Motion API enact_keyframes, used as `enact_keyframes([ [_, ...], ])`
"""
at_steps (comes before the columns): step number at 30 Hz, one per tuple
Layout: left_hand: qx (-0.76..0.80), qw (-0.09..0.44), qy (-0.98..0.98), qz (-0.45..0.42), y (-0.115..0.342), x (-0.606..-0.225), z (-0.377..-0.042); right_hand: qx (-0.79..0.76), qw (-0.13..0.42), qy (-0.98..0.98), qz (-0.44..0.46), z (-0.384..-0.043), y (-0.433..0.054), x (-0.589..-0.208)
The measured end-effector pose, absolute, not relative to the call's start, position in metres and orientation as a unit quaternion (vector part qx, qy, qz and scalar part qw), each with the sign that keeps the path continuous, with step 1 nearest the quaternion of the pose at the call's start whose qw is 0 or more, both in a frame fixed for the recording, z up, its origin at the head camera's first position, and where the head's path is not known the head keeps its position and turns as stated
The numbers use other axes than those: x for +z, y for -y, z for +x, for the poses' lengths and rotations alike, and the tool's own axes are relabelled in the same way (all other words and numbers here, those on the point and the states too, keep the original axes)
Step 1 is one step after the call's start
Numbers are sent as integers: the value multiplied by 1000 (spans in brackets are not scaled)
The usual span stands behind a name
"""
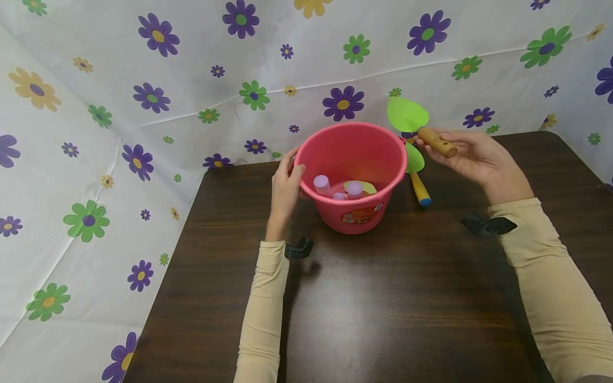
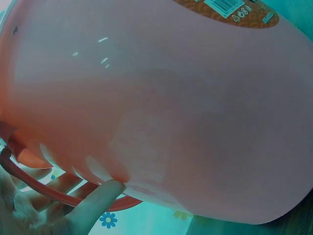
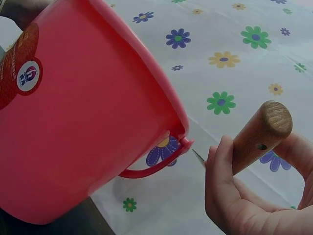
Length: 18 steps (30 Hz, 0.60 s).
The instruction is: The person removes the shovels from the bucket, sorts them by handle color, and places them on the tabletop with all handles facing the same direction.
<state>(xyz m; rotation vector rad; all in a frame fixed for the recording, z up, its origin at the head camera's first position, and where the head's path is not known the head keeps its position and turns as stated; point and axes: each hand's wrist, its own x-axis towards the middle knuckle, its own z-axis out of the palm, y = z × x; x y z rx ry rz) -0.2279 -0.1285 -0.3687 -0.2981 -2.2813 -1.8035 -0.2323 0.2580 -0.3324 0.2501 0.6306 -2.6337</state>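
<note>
A pink plastic bucket [image 1: 330, 210] stands on the table, its mouth tilted towards me. My left hand [image 1: 286, 183] grips its left rim; in the left wrist view the thumb presses the outer wall near the bucket's pink handle [image 2: 44, 192]. To the right of the rim, my right hand [image 1: 479, 157] holds a small trowel by its wooden grip [image 3: 259, 139]. The trowel's bright green blade [image 1: 407, 114] points up and left, above the bucket's right edge. Inside the bucket lie light purple cylinder-ended pieces [image 1: 322, 184] and a pale yellow piece [image 1: 367, 187], partly hidden by the front wall.
Behind the bucket's right side, a second green-bladed tool with a yellow handle [image 1: 420, 187] and blue end lies on the dark wooden table [image 1: 364, 314]. A white flower-patterned sheet [image 1: 182, 117] hangs at the back and left.
</note>
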Motion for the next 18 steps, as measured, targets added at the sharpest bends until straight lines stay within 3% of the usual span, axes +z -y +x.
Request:
enact_keyframes([
  [18, -611, 115, 777, -101, 128, -370, -227, -948, 206, -221, 95, -230, -267, -340],
])
